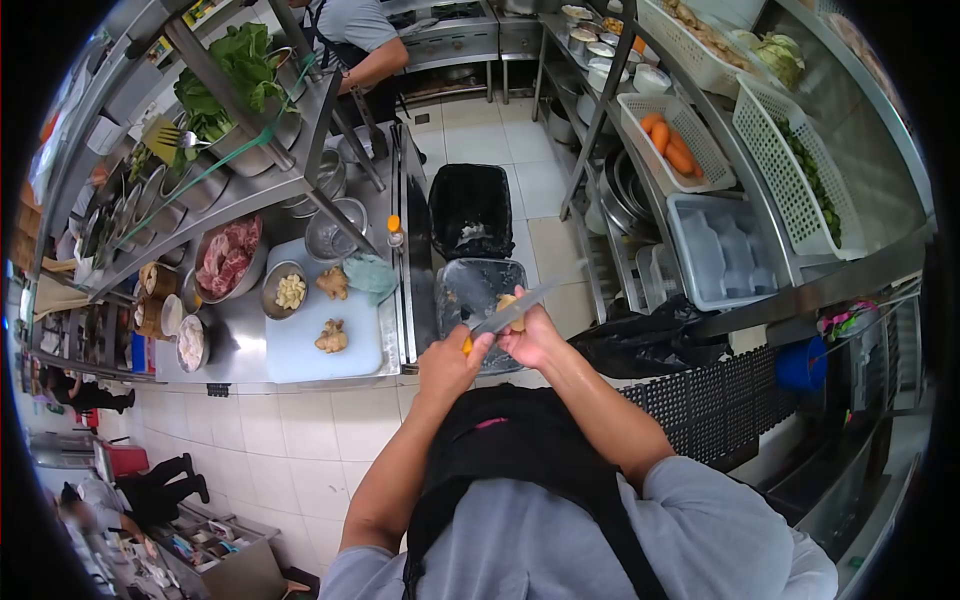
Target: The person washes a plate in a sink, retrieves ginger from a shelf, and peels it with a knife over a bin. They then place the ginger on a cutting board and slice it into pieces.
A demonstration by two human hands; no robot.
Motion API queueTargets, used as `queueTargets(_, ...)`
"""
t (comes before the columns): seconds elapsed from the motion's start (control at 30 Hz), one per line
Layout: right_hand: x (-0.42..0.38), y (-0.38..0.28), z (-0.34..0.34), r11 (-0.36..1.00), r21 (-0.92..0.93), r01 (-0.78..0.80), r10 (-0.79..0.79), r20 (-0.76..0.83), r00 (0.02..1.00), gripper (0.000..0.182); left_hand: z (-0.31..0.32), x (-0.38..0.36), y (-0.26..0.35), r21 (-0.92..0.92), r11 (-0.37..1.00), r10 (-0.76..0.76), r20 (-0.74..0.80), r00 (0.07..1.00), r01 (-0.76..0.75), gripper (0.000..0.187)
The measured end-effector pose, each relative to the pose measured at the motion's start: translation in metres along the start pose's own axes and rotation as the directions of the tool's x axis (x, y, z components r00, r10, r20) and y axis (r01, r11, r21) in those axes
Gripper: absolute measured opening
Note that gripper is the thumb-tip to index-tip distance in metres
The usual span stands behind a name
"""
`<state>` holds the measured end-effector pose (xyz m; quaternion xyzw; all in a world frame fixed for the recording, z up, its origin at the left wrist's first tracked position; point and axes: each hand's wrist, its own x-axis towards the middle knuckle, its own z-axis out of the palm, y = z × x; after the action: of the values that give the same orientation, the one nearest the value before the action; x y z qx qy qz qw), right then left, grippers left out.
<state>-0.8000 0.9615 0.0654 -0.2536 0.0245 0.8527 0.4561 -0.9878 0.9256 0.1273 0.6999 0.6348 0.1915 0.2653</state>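
My left hand (447, 362) is closed around the yellow handle of a knife (515, 309), its broad blade pointing up and to the right. In my right hand (535, 338) is a pale piece of ginger (507, 312), partly hidden behind the blade, which lies against it. Both hands are over a dark plastic bin (458, 278) with scraps on its inside. To the left, a white cutting board (340, 352) bears two knobs of ginger (331, 336), a metal bowl (274, 302) of peeled pale pieces and a crumpled greenish cloth (369, 278).
A bin lined with black plastic (470, 195) stands beyond. On the steel counter are a bowl of raw meat (230, 258) and an orange-capped bottle (395, 232). Right-hand shelves hold a basket of carrots (672, 148). A co-worker (355, 45) stands at the far end.
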Motion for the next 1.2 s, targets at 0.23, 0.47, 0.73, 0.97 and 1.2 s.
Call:
queueTargets(0.23,0.023,0.025,-0.001,0.997,0.028,0.076,-0.063,-0.319,0.946,0.037,0.000,0.002,0.014,0.144,0.975,0.172,0.004,0.985,-0.170,0.051)
queueTargets(0.47,0.013,0.035,0.029,0.981,0.017,0.195,-0.172,-0.395,0.902,0.038,-0.003,0.004,0.012,0.169,0.964,0.206,0.021,0.978,-0.207,0.053)
queueTargets(0.73,-0.006,0.024,0.037,0.965,-0.181,0.192,-0.242,-0.320,0.916,0.038,-0.007,0.016,-0.037,0.192,0.981,-0.017,0.071,0.997,0.003,0.058)
queueTargets(0.97,0.007,0.021,0.022,0.952,-0.267,0.147,-0.232,-0.324,0.917,0.040,-0.018,0.009,-0.022,0.120,0.992,0.032,0.027,0.999,-0.035,0.058)
queueTargets(1.2,0.012,0.028,0.020,0.965,-0.207,0.164,-0.225,-0.323,0.919,0.034,-0.026,0.007,0.012,0.206,0.953,0.223,0.026,0.975,-0.223,0.053)
